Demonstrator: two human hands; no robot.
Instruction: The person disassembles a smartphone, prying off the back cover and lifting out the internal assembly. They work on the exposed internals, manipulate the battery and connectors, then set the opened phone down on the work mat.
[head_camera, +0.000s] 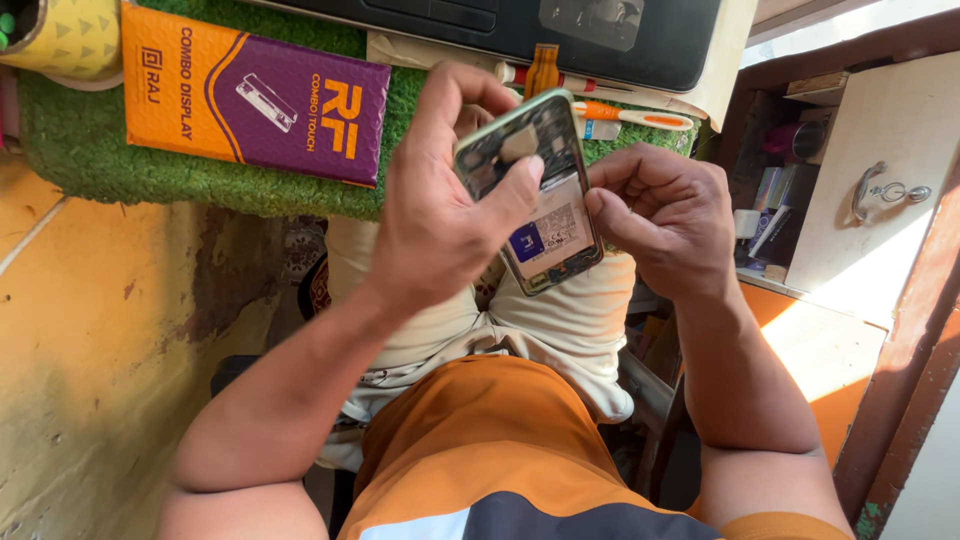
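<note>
I hold an opened smartphone (545, 215) with its back cover off, so the battery and circuit parts show. My left hand (440, 210) wraps around its left side, thumb pressed on the upper part near the camera area. My right hand (665, 215) grips the right edge, its fingers curled against the phone's side. The phone is tilted above my lap, in front of the bench edge.
A green turf mat (200, 170) carries an orange and purple flat box (250, 95), a yellow cup (60, 40), an orange-handled brush (630, 117) and a dark tray (520, 30). At right stands an open cabinet (880, 180) with small items inside.
</note>
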